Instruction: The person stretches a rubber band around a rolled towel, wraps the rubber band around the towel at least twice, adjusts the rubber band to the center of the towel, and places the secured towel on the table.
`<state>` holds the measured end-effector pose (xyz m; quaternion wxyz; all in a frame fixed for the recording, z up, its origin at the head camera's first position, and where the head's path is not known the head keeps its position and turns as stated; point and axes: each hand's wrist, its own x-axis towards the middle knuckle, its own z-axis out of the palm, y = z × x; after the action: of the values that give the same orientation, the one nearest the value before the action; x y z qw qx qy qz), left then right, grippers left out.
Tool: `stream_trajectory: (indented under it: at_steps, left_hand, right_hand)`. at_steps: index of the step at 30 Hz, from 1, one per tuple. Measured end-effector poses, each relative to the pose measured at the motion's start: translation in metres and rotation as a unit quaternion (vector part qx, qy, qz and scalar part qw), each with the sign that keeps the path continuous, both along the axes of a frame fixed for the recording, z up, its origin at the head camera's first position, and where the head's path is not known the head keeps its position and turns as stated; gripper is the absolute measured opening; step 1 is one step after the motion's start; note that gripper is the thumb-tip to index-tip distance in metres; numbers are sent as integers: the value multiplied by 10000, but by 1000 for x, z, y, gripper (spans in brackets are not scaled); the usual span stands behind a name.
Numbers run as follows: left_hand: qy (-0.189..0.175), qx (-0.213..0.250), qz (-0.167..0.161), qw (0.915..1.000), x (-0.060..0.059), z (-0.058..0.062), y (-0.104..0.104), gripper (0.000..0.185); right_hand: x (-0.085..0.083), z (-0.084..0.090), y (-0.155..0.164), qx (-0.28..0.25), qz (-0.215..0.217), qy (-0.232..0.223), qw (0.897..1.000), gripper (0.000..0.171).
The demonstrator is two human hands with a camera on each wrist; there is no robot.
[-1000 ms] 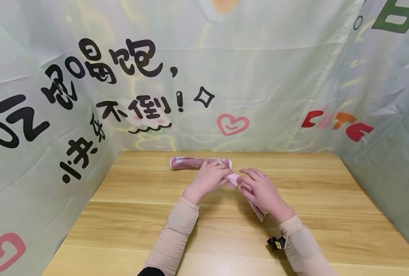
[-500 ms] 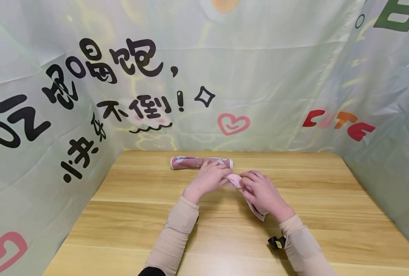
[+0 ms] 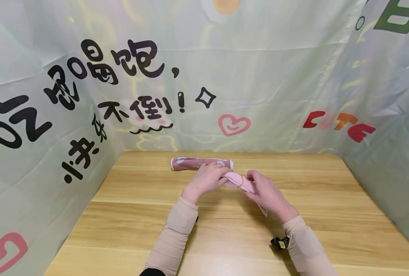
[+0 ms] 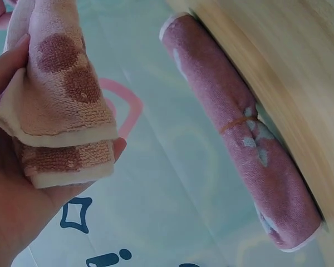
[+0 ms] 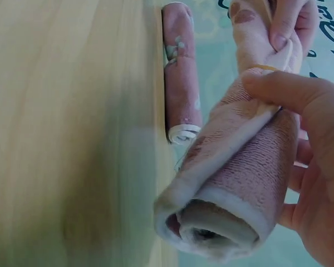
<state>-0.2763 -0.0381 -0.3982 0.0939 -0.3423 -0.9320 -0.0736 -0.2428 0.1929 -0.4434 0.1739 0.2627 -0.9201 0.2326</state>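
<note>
A pale pink rolled towel (image 3: 233, 178) with darker spots is held above the table between both hands. My left hand (image 3: 206, 179) grips its left end, fingers and thumb curled round the roll, as the left wrist view shows. My right hand (image 3: 271, 194) holds the other half, its thumb lying on the towel close to a thin yellowish rubber band (image 5: 263, 67). That band circles the roll near its middle. In the right wrist view the near end of the towel (image 5: 234, 150) shows its spiral layers, with one edge flap slanting along the side.
Behind my left hand, a darker pink rolled towel (image 3: 187, 163) lies near the table's far edge, a brown band (image 4: 238, 122) round its middle. The wooden table (image 3: 149, 226) meets printed fabric walls (image 3: 277, 84) at the back and sides.
My right hand has slid rightward along the pale towel, away from its middle. The rubber band now shows uncovered round the roll. My left hand has kept its grip.
</note>
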Motion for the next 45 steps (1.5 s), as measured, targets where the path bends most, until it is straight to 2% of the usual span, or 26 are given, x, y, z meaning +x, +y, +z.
stream_trajectory:
  at_steps: [7,12,15,20,26,32,38,45]
  left_hand:
    - [-165,8,90,9998,-1,0,1,25]
    - [-319,194,107,9992,-2,-2,1,39]
    - [-100,277,89,9995,-2,-2,2,52]
    - [429,83,312,9986,1,-3,6,68]
    - [713,-74,453,9964,2,-7,9,74]
    - [918,-36,419,9949,2,-10,11,72]
    - [1204,-61,370,9920,2,-12,10,61]
    - [1511,-35,263,9882,2,-13,10,49]
  right_hand:
    - [-1,-1,5,58,-134,138,9998,34]
    - [-2,1,7,86,-302,298,9991,27]
    - [-1,4,8,53,-428,233,9988,25]
    - [-1,6,9,-118,-447,202,9987,23]
    - [0,7,9,-248,-540,-118,9982,23]
    - [2,8,9,-478,-547,-515,9960,24]
    - [3,12,8,-747,-480,-1039,9906,23]
    - [2,10,8,-599,-476,-1053,9915,25]
